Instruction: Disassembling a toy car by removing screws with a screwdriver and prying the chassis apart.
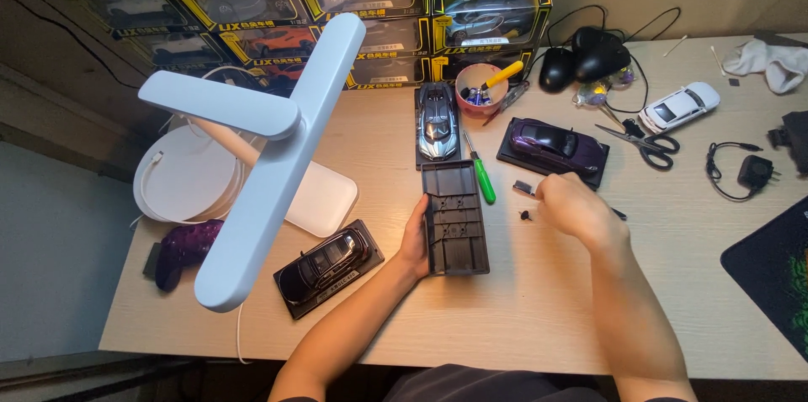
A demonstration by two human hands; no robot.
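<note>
We see the left hand (414, 242) steadying a black base plate (455, 217) that lies underside up near the middle of the worktop (539, 309), its grip closed on the plate's left edge so it cannot slide. The right hand (574, 207) rests just right of it, its grip pinched on a small dark tool (524, 188), a tiny black screw (527, 216) lying beside it. A green screwdriver (481, 173) waits behind the plate, within reach.

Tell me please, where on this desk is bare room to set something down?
Bare wood lies along the near edge, between the black car and the right forearm, and right of the right hand toward the dark mat. The far side is crowded: boxes, cup, purple car, scissors. The left hand holds the black base.
</note>
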